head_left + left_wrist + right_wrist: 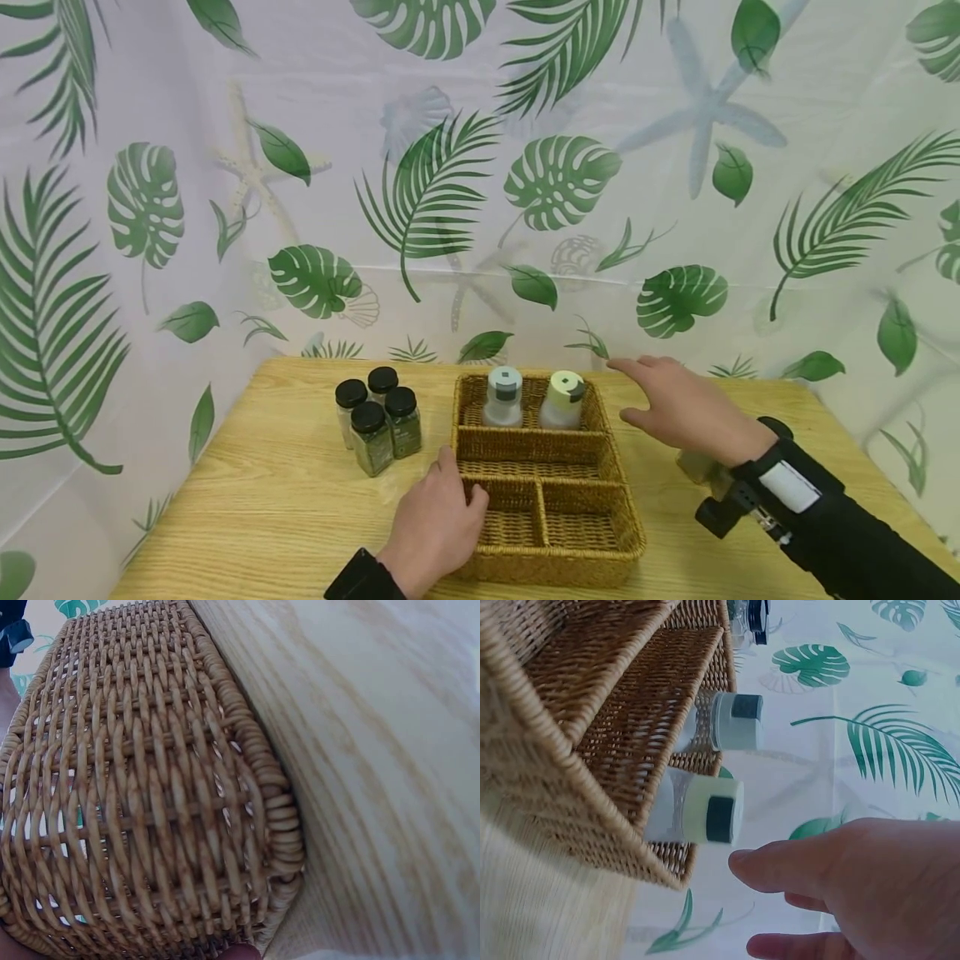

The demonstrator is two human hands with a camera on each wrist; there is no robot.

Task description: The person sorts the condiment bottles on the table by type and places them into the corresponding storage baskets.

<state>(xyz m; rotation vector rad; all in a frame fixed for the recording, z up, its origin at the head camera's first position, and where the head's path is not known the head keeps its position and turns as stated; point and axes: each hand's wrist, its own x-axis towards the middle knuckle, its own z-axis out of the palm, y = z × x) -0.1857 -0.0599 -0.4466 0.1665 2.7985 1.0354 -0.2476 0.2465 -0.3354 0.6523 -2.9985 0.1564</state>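
Note:
A woven basket [547, 562] with divided compartments sits on the table. My left hand [438, 517] grips its left wall near the front, the thumb over the rim; the left wrist view shows the basket's woven side [142, 772] close up. Two clear bottles stand in the back compartment, one with a pale blue-grey cap [505, 382], the other with a pale yellow cap [566, 387]. My right hand [686, 408] hovers beyond the basket's back right corner, fingers extended and holding nothing. In the right wrist view its thumb is close to the yellow-capped bottle [705, 810].
Several black-lidded spice jars [378, 421] stand grouped on the wooden table [262, 500] left of the basket. Partly hidden behind my right wrist is another black lid [775, 427]. A leaf-patterned curtain [480, 208] hangs behind the table.

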